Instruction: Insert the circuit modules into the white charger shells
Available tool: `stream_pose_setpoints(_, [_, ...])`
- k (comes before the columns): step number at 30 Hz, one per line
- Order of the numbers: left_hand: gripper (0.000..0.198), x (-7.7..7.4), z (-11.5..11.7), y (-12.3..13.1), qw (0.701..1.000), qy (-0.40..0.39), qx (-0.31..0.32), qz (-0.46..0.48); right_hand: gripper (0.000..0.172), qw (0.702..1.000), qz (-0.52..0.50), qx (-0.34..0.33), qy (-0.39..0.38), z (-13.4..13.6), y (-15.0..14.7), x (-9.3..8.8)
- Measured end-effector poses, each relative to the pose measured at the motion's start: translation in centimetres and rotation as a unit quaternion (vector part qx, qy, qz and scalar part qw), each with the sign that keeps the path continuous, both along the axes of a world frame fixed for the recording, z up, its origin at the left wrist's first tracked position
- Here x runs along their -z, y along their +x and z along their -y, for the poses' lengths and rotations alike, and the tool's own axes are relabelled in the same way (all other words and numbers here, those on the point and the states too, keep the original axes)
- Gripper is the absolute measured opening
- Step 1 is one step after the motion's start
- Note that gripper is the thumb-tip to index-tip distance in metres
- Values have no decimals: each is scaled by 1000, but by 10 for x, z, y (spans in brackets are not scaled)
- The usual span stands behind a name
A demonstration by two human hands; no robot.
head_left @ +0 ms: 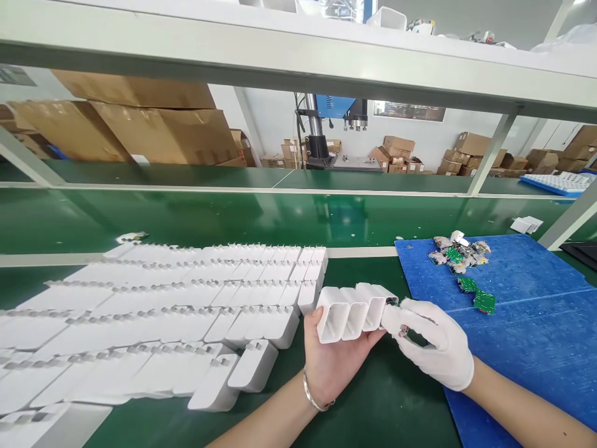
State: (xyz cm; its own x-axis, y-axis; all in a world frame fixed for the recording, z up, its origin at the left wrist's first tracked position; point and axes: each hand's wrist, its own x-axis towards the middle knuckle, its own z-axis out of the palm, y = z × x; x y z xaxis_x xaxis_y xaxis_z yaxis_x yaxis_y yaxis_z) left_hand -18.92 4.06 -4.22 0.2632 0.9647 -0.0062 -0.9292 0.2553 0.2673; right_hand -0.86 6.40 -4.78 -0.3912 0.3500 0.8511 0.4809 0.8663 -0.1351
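My left hand [338,367], bare with a bracelet at the wrist, holds a row of several white plastic housings [333,317], their open ends facing me. My right hand [433,342] wears a white glove and pinches a small circuit board [392,301] at the rightmost housing. Only a dark green edge and a bit of wiring show between the gloved fingers, so how far the board sits inside is hidden. To the left, long rows of similar white housings [153,323] lie on the green table. Two single ones [254,367] sit at the near corner of these rows.
On the right lies a blue sheet [527,348] with a pile of wired circuit boards [459,252] and green boards [485,302]. A shelf beam [298,46] crosses overhead. Behind stand a blue machine [333,106] and cardboard boxes [163,134].
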Motion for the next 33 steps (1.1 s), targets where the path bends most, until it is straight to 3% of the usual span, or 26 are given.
stream_pose_setpoints(11, [31, 1, 2, 1, 1000, 10, -1, -10, 41, 999, 3, 24, -48, -1, -3, 5])
stream_pose_setpoints(15, [34, 2, 0, 0, 999, 1, -8, -32, 30, 984, -16, 3, -180, 0, -2, 0])
stream_pose_setpoints(17, [36, 2, -1, 1, 999, -24, 1, -34, 43, 943, -69, -56, -320, 0, 1, -2])
stream_pose_setpoints(21, [33, -1, 1, 4, 997, -71, 27, -19, 59, 778, -188, -192, -567, -2, 0, -1])
stream_pose_setpoints(24, [33, -1, 2, 6, 996, -76, 43, -12, 59, 697, -234, -228, -639, -7, -6, 4])
stream_pose_setpoints(26, [35, 0, 2, 5, 996, -75, 56, -10, 57, 670, -255, -238, -655, -11, -10, 6])
stream_pose_setpoints(28, [37, 2, 0, 5, 995, -72, 74, -8, 55, 666, -264, -246, -653, -13, -11, 7])
stream_pose_setpoints(30, [39, 5, 0, 4, 994, -64, 91, -5, 52, 682, -266, -250, -634, -14, -11, 7])
stream_pose_setpoints(33, [40, 7, -1, 5, 994, -51, 92, 0, 48, 744, -226, -214, -591, -10, -9, 8])
